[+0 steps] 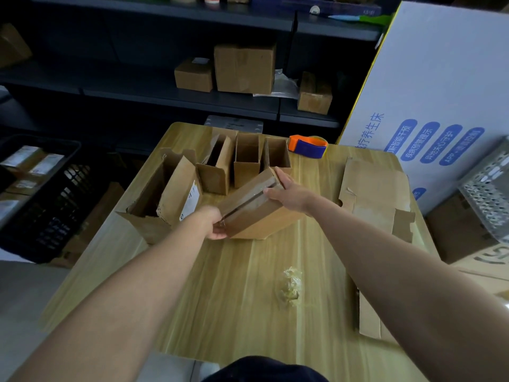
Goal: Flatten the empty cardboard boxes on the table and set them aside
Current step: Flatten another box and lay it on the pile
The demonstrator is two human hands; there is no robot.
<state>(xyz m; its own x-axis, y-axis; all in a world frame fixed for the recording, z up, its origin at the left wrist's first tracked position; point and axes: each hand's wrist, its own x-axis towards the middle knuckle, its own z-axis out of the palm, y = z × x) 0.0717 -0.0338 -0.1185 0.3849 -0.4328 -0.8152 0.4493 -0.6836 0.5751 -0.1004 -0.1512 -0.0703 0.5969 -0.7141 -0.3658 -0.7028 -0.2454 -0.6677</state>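
A small taped cardboard box (256, 213) lies tilted on the wooden table (234, 293), its clear-taped seam facing up. My left hand (213, 223) grips its near left corner. My right hand (289, 193) holds its far right end, thumb on the taped face and fingers behind. Left of it stands a larger open box (165, 199) with a white label. Behind stand three narrow open boxes (246, 164) in a row. A flattened box (374, 194) lies on the table's right side.
An orange and blue tape dispenser (308, 146) sits at the table's far edge. A ball of crumpled tape (289, 282) lies near the front. More flat cardboard (369, 318) overhangs the right edge. A black crate (41, 194) stands left, shelves with boxes behind, a large white carton (440, 92) right.
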